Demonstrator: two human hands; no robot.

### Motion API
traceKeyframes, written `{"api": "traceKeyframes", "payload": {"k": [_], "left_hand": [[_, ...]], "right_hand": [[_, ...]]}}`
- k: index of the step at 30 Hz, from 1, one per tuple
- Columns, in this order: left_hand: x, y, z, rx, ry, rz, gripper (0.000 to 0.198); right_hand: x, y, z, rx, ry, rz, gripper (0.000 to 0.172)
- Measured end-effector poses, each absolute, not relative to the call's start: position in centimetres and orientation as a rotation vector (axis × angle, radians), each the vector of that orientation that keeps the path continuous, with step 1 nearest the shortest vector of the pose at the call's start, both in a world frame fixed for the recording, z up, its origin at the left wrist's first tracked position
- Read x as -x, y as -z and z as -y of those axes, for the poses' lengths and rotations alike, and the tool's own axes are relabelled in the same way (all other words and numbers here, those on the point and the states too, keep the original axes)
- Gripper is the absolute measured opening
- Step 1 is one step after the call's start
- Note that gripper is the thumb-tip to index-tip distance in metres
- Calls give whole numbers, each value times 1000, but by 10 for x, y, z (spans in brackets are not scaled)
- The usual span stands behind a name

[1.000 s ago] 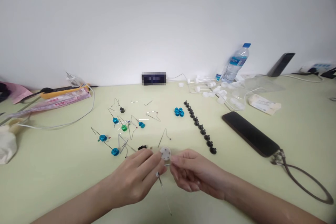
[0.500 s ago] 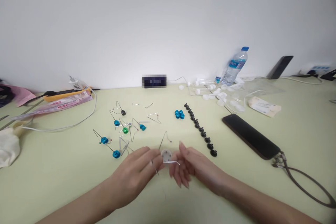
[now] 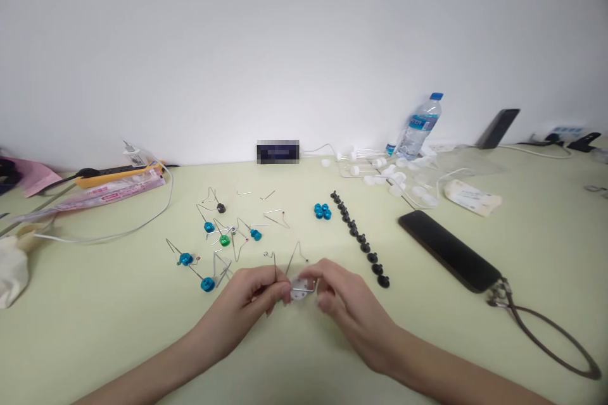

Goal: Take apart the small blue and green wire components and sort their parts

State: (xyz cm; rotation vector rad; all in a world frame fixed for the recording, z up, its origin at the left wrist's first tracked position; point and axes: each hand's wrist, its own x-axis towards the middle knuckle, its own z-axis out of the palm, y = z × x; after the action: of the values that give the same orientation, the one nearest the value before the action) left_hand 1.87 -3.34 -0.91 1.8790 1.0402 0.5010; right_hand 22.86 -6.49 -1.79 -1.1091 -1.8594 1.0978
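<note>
My left hand (image 3: 254, 294) pinches a small white disc (image 3: 300, 290) with holes in its face, gripping its left edge. A bent metal wire (image 3: 301, 290) lies across that disc, and another bent wire (image 3: 272, 259) sticks up by the left fingers. My right hand (image 3: 349, 304) is curled at the disc's right edge, its fingertips against the disc and the wire's bent end. Just beyond my hands a thin bent wire (image 3: 295, 253) with a small dark tip stands up; its lower end is hidden.
To the left lie bent wires with blue knobs (image 3: 208, 284) and a green knob (image 3: 225, 240). Small blue parts (image 3: 322, 211) sit mid-table beside a row of black pieces (image 3: 361, 238). Rightward are a phone (image 3: 449, 250) with a strap, a water bottle (image 3: 420, 130) and white plastic parts (image 3: 392, 174).
My right hand has closed in from open, loose fingers to touch the disc and wire. My left hand has turned the disc, and another bent wire now points up beside it.
</note>
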Motion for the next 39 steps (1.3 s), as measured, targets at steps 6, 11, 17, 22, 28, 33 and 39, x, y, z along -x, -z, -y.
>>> {"api": "traceKeyframes", "payload": {"k": [6, 11, 17, 22, 28, 33, 39], "left_hand": [[-17, 14, 40, -2272, -616, -799, 25], [-21, 11, 37, -1909, -506, -1059, 33], [-23, 9, 33, -1695, -587, -1098, 38], [-19, 14, 29, -1839, -713, -1189, 35], [-30, 23, 27, -2029, -761, -1131, 31], [-39, 26, 26, -2135, -642, -1122, 33], [-42, 33, 27, -2128, -608, -1100, 33]], "right_hand": [[-228, 21, 57, 1009, -2035, 1324, 51], [-227, 21, 64, 1082, -1061, 1964, 25], [-232, 26, 63, 1092, -292, 2131, 25], [-241, 24, 43, 1216, -791, 1693, 22], [-241, 40, 33, 1287, -1056, 1306, 25], [-239, 45, 35, 1253, -1189, 1203, 28], [-241, 43, 35, 1226, -1241, 1170, 30]]}}
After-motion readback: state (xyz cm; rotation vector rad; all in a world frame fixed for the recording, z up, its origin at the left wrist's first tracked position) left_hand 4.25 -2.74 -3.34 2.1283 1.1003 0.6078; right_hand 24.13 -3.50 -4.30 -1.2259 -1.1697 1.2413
